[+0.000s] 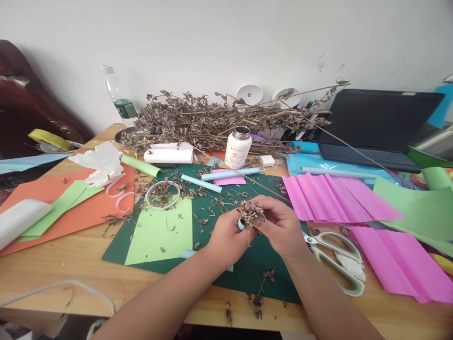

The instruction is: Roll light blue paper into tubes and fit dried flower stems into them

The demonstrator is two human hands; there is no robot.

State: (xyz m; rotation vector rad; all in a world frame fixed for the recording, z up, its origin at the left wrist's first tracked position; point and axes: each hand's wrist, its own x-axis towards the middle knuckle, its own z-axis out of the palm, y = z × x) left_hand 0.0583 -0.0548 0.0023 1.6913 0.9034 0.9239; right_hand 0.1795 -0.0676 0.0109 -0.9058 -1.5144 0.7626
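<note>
My left hand is closed around a small light-blue paper tube, whose dark open end shows by the thumb. Beside that end is a bunch of dried flowers, brown and crumpled, which the fingers of my right hand pinch. Whether any stems sit inside the tube is hidden by the fingers. Both hands are over the green cutting mat, which is strewn with dry leaf bits. A white bottle without a lid stands upright beyond them, with rolled blue paper tubes lying in front of it.
A heap of dried plants lies along the wall, one long stem reaching toward my right hand. Scissors rest at the right near pink crepe paper. At left are a tape ring, green paper and orange paper.
</note>
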